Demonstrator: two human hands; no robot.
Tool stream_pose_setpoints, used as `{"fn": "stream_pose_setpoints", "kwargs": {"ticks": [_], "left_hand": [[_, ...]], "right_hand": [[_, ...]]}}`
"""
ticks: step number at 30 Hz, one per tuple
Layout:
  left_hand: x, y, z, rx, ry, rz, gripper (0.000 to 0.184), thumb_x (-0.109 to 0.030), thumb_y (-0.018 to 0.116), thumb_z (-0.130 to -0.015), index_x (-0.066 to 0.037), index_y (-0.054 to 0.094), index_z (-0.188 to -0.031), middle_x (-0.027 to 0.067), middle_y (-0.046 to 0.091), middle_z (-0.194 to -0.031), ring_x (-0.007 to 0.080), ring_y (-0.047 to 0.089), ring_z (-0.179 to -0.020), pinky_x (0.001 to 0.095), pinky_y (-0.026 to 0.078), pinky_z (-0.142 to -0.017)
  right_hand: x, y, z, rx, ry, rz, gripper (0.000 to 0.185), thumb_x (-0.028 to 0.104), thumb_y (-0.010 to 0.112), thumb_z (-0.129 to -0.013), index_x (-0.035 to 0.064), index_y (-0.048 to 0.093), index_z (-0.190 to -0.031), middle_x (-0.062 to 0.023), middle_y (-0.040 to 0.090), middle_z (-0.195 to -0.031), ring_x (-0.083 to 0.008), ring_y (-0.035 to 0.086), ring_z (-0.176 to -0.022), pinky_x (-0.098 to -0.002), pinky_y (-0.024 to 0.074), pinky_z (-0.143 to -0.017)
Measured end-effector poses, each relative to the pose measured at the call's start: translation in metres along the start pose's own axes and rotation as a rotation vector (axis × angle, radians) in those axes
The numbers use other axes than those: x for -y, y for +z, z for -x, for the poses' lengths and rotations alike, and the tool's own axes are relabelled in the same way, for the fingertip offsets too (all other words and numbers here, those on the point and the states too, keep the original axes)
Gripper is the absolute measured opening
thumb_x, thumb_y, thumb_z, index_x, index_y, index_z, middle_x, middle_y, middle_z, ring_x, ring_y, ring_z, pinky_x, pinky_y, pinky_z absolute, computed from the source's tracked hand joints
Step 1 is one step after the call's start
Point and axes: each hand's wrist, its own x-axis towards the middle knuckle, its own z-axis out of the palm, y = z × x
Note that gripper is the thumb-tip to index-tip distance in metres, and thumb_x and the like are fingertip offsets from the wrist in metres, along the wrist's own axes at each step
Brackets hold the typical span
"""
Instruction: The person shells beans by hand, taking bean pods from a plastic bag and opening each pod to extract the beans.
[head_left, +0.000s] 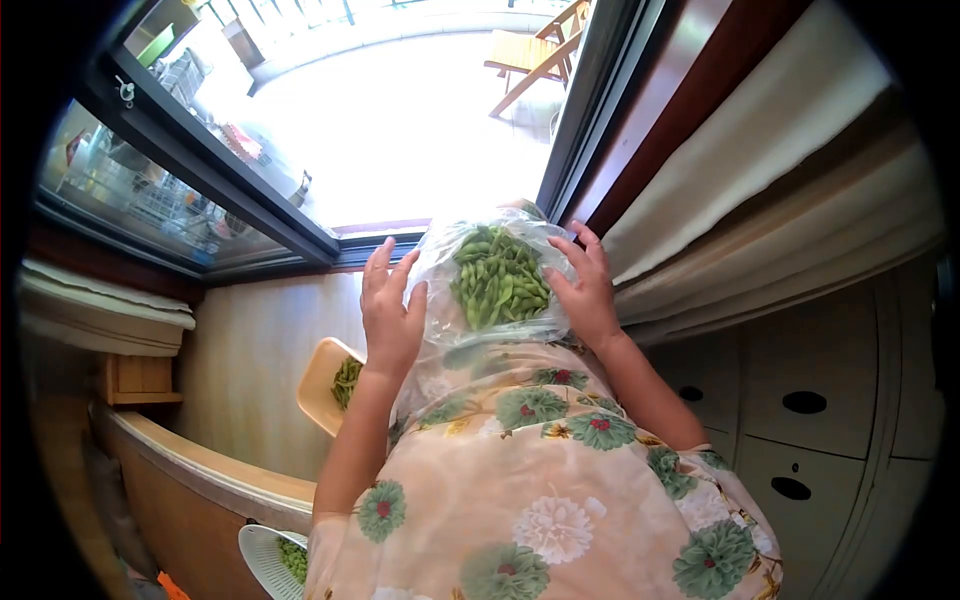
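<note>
A clear plastic bag (440, 310) lies open in front of my body, and a heap of green edamame pods (495, 285) shows in its mouth. At the bag's left side is my left hand (393, 318), fingers apart and pointing away from me. My right hand (588, 285) is at the opposite side, its fingers spread near the bag's rim. Both hands look open; whether the fingertips touch the plastic I cannot tell. A peach-coloured basin (318, 385) holding more pods (346, 381) stands left of my left forearm, which hides part of it.
A white basket (262, 560) with shelled green beans (293, 558) is at the lower left, beside a wooden edge (220, 475). Ahead is a sliding door frame (300, 225), with a wooden folding chair (530, 52) outside. Curtains (760, 150) and drawers (800, 385) line the right.
</note>
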Motion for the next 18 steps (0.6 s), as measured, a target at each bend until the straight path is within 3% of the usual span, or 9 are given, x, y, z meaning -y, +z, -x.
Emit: {"fn": "stream_pose_setpoints", "kwargs": {"ticks": [4, 7, 10, 18], "left_hand": [[-0.024, -0.008, 0.001, 0.216, 0.247, 0.310, 0.021, -0.004, 0.062, -0.079, -0.005, 0.066, -0.100, 0.0116, 0.065, -0.105, 0.0300, 0.059, -0.106, 0.0412, 0.044, -0.094], [-0.030, -0.007, 0.012, 0.470, 0.386, 0.123, 0.011, -0.008, 0.066, -0.079, -0.007, 0.067, -0.090, 0.0091, 0.066, -0.093, 0.0286, 0.062, -0.090, 0.0378, 0.048, -0.082], [-0.019, -0.004, 0.025, 0.724, 0.276, 0.083, 0.008, -0.012, 0.064, -0.081, -0.008, 0.067, -0.086, 0.0100, 0.065, -0.086, 0.0284, 0.062, -0.084, 0.0375, 0.047, -0.079], [-0.020, 0.001, 0.024, 0.568, 0.058, 0.189, 0.011, -0.011, 0.062, -0.082, -0.005, 0.064, -0.091, 0.0140, 0.062, -0.086, 0.0341, 0.061, -0.083, 0.0411, 0.049, -0.072]], "right_hand": [[0.014, -0.011, 0.006, 0.123, -0.155, -0.082, 0.028, 0.008, 0.066, -0.071, 0.0074, 0.064, -0.099, -0.0121, 0.055, -0.116, -0.0299, 0.049, -0.113, -0.0414, 0.0400, -0.094], [0.016, -0.014, 0.015, 0.305, -0.220, -0.013, 0.032, 0.007, 0.067, -0.069, 0.0073, 0.062, -0.100, -0.0116, 0.055, -0.112, -0.0291, 0.049, -0.111, -0.0409, 0.0393, -0.092], [0.011, -0.016, 0.027, 0.368, -0.178, 0.142, 0.043, 0.005, 0.068, -0.067, 0.0069, 0.058, -0.109, -0.0102, 0.055, -0.111, -0.0290, 0.051, -0.108, -0.0399, 0.0370, -0.094], [0.022, -0.010, 0.017, 0.292, -0.200, -0.018, 0.031, 0.004, 0.066, -0.072, 0.0057, 0.060, -0.103, -0.0109, 0.057, -0.106, -0.0296, 0.054, -0.103, -0.0395, 0.0403, -0.090]]}}
